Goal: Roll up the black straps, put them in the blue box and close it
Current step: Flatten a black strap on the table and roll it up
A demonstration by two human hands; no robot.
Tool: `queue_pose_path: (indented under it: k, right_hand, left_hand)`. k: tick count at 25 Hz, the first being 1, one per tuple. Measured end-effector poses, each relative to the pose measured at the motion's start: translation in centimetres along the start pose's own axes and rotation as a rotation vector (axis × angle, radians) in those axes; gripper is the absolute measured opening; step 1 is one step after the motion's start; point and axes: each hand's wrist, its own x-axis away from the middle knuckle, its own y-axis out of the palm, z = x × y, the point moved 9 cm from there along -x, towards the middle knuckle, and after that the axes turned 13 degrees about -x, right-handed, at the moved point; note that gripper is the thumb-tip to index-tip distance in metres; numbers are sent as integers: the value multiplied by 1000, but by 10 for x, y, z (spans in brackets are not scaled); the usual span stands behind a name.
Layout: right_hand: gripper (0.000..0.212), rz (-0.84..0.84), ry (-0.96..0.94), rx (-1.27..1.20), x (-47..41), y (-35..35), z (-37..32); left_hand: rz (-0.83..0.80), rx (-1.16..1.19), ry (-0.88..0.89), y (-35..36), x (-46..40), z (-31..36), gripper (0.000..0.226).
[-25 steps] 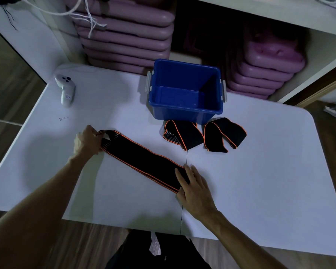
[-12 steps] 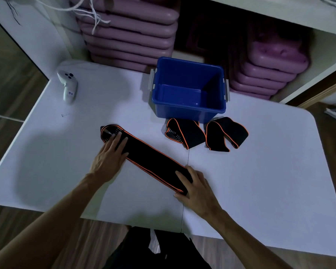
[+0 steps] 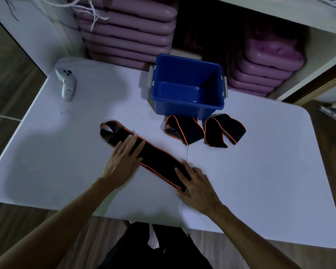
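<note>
A long black strap with orange edging (image 3: 155,158) lies flat and diagonal on the white table (image 3: 260,181). My left hand (image 3: 124,158) rests flat on its upper left part, fingers spread. Over the strap's near right end lies my right hand (image 3: 197,186), palm down and pressing. Two more black straps, loosely folded, lie in front of the blue box: one (image 3: 184,131) on the left, one (image 3: 224,131) on the right. The blue box (image 3: 186,105) stands open and empty at the table's back, with grey latches on its sides. No lid is in view.
A white hand controller (image 3: 66,84) lies at the table's back left. Stacks of purple cases (image 3: 128,32) stand behind the table, and more (image 3: 268,68) at the back right. The table's near edge runs close to my body.
My left hand let go of the strap's far left end and moved right along the strap, now lying flat on it. My right hand stayed on the near end.
</note>
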Motion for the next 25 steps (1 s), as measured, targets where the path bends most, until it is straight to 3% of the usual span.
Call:
queue_pose_path:
  k: [9,12,15,17,21,23,25]
  right_hand:
    - [68,-26,-40,-28,2,0,-1]
    - [63,9,-54,-121,5,3,-4]
    - [61,88,-22,-207,10,8,-5]
    - [61,106,-15,-225,14,9,-9]
    - [64,107,23,-220,21,8,-16]
    - [64,111,42,-202,21,9,-17]
    - [63,84,45,-162,21,13,-21]
  left_hand:
    - [-149,-79,-21,20,9,-9,57]
    - [-58,7,-65,1,4,2,58]
    - [77,77,248,-19,18,61,46]
    - [14,88,337,-8,31,78,45]
    - [-123,63,281,19,37,65,56]
    - [-132,87,260,15,35,63,60]
    - [-110,95,127,13,26,42,58]
